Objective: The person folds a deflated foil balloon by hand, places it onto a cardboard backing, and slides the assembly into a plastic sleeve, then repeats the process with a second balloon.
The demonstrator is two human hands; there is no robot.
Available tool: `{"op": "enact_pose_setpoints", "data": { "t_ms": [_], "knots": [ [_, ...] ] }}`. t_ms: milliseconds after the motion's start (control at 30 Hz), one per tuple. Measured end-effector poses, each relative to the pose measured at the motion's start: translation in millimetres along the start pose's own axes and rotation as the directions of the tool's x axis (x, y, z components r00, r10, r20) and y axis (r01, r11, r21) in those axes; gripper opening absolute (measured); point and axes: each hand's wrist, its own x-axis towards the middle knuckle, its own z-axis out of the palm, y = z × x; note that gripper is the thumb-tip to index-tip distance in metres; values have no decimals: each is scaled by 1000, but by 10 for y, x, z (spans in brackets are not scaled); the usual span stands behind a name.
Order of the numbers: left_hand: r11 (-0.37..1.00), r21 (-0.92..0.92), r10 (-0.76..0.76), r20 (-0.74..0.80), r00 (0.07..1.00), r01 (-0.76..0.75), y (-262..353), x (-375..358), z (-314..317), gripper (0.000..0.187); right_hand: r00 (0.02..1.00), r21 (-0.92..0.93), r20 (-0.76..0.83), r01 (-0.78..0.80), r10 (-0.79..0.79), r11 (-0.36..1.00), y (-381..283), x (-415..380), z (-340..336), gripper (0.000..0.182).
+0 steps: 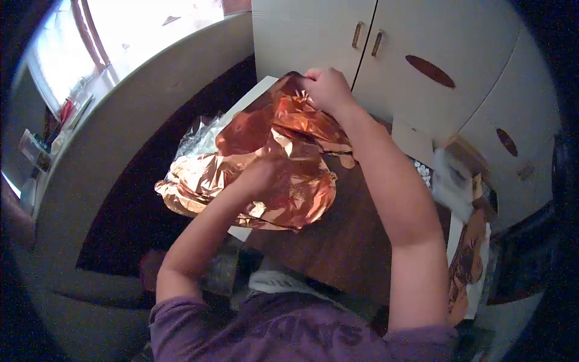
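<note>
A crumpled, shiny copper-coloured foil balloon (307,193), flat and with rounded seamed edges, spreads over the left part of the table. My right hand (329,90) grips its far upper edge, with the fingers closed around the foil. Over the middle of the balloon lies my left hand (268,175), touching the foil; its fingers are blurred and blend into the reflections. Crinkled clear plastic film (202,136) shows at the balloon's left side.
The dark brown tabletop (313,247) has white edges. More copper foil (464,277) lies at its right side, near small white pieces (423,173) and a cardboard box (467,151). A white cabinet (307,36) stands behind; a window ledge (139,66) runs along the left.
</note>
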Motion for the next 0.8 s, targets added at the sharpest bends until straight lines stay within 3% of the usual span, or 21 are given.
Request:
{"op": "enact_pose_setpoints", "data": {
  "t_ms": [67,100,200,233,300,367,433,500,533,600,667,700,733,767,800],
  "knots": [
    [989,146,35,-84,996,-22,-94,296,-10,55,993,68,75,91,-96,994,-19,35,7,28],
    [964,109,-248,32,968,243,-493,429,236,70,985,-3,162,62,-61,998,-128,-25,-80,27],
    [847,445,-320,-9,947,291,-635,293,218,82,989,-210,-37,132,-142,969,-213,-66,-310,24],
    [805,475,-387,-32,922,355,-689,299,252,90,965,-316,-134,174,-225,933,-201,3,-441,25],
    [833,445,-326,-85,941,329,-833,282,354,91,916,-280,-311,166,-253,945,-319,-74,-929,26],
    [838,409,-365,-69,928,360,-765,294,285,89,852,-67,-396,346,-343,936,-506,-230,-1344,27],
    [842,357,-429,-12,903,404,-438,336,-2,85,828,-176,-180,504,-531,845,-365,-292,-1766,28],
    [916,209,-364,74,928,343,-268,397,-204,78,896,31,-116,435,-429,900,-498,-845,-1743,24],
    [934,216,-304,56,951,286,-348,446,-184,70,949,27,-56,313,-312,949,-493,-1147,-1698,23],
    [880,429,-193,-68,979,203,-784,552,55,54,966,91,82,237,-245,967,-183,-1625,-1645,22],
    [785,605,-99,-87,991,132,-1077,480,155,39,920,62,255,290,-296,955,112,-2135,-1484,25],
    [741,671,-67,33,997,28,-995,449,56,46,891,-30,367,297,-266,954,217,-2339,-1481,27],
    [694,715,-34,152,988,-87,-911,420,-43,53,884,-15,378,304,-276,953,402,-2551,-1438,27],
    [687,723,-12,-88,996,72,-1333,455,187,51,876,-4,390,309,-283,951,620,-2763,-1392,27],
    [727,665,-11,-241,971,173,-1338,492,273,50,870,-122,411,349,-272,929,857,-2976,-1351,23]
  ]
}}
